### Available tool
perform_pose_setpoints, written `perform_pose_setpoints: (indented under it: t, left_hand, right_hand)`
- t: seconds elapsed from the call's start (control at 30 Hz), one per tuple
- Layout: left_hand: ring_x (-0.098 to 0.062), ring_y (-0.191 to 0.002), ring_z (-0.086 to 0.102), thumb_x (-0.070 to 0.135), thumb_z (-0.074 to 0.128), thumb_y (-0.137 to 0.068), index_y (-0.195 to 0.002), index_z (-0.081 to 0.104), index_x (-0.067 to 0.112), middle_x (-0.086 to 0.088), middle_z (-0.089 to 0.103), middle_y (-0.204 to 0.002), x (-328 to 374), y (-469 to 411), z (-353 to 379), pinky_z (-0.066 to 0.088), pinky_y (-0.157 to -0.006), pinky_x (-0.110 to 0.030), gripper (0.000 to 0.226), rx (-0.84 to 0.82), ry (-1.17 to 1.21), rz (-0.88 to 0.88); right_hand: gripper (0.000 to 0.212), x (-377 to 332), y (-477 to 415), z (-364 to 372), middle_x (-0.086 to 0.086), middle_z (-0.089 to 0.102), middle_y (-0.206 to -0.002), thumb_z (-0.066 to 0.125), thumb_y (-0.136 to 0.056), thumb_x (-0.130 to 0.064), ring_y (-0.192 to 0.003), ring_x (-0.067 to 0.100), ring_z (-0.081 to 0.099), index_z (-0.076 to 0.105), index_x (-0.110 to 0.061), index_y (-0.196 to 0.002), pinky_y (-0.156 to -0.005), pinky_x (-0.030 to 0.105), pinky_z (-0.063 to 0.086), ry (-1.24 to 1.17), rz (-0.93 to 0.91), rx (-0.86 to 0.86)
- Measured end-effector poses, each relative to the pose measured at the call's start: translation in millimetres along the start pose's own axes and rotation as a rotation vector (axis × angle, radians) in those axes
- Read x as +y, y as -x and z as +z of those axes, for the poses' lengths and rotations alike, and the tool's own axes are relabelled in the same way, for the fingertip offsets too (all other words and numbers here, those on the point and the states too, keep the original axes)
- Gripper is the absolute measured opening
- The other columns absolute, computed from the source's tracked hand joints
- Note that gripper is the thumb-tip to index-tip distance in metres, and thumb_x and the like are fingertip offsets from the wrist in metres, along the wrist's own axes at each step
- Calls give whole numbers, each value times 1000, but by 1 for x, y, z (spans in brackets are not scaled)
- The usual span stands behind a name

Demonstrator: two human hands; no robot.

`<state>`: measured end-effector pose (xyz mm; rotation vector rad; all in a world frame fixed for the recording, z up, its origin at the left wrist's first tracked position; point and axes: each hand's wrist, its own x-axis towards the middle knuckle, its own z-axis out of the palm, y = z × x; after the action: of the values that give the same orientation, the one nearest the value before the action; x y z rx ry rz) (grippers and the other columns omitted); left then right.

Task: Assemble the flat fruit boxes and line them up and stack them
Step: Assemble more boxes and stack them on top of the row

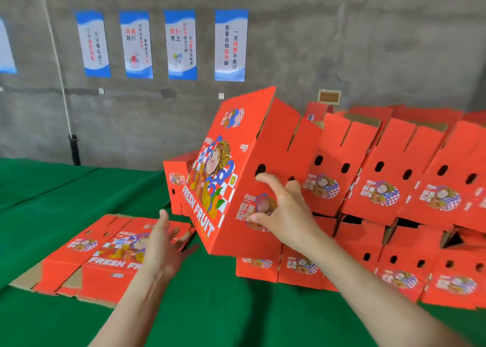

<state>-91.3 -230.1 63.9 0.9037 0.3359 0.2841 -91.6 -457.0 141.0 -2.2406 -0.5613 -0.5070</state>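
An assembled red fruit box (pixel 231 168) with "FRESH FRUIT" print tilts in the air at the left end of the stacked row. My right hand (pixel 282 210) presses spread fingers against its holed side panel. Just below and left of the box, my left hand (pixel 163 244) is open with straight fingers, not touching it. A pile of flat, unfolded red boxes (pixel 105 254) lies on the green surface under my left hand. Assembled red boxes (pixel 389 189) lean in two stacked rows to the right.
Green cloth (pixel 65 194) covers the work surface. Another red box (pixel 176 181) stands behind the tilted one. A grey concrete wall carries several blue-and-white posters (pixel 180 44) and a white cable (pixel 59 65) running down at left.
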Motion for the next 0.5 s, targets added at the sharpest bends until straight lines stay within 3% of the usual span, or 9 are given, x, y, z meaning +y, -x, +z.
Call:
perform_pose_setpoints:
  t: [0.07,0.1,0.13,0.2,0.27,0.4,0.5]
  left_hand:
    - [-15,-66,55,40,49,-95,-95,55,22,-2,53,-89,-6,3,11,49,-63,-34,20,-155,-57,48]
    - [-14,-64,58,33,51,-96,-94,58,22,-2,58,-91,-10,0,15,49,-61,-30,13,-208,-98,114]
    - [-13,-68,60,25,52,-96,-101,60,21,-4,61,-98,-13,-2,20,49,-62,-29,10,-249,-130,191]
    - [-13,-82,62,15,54,-94,-120,58,23,1,65,-107,-12,-9,30,51,-68,-28,27,-287,-184,316]
    - [-5,-88,65,10,54,-93,-117,59,30,16,68,-104,-6,-21,42,54,-70,-23,31,-311,-251,371]
    - [-22,-114,56,6,55,-93,-134,50,12,-6,56,-132,5,-66,53,46,-97,-42,41,-210,-428,342]
    - [-22,-108,58,3,56,-91,-118,57,12,-11,59,-126,10,-99,51,43,-101,-40,29,-186,-563,367]
  right_hand:
    - [67,-1,-7,7,-5,27,-110,71,-79,-26,-82,27,59,29,-62,-117,-86,31,47,35,-8,37]
    - [65,-1,-11,11,-6,26,-110,69,-81,-27,-80,25,57,28,-62,-117,-85,30,46,48,-28,57]
    - [62,-3,-17,15,-8,27,-110,66,-82,-28,-79,21,54,28,-61,-118,-83,28,44,55,-45,74]
    - [56,-7,-31,19,-9,29,-108,62,-85,-29,-74,12,52,30,-59,-120,-85,27,43,65,-57,93]
    - [55,-6,-51,20,-6,30,-110,60,-86,-27,-86,23,61,32,-53,-126,-94,36,46,98,-33,105]
    - [59,14,-97,15,19,24,-136,60,-85,-23,-95,38,60,33,-49,-131,-97,41,45,220,74,146]
    - [61,36,-123,14,27,20,-142,59,-86,-20,-106,42,54,34,-48,-134,-98,40,44,296,196,164]
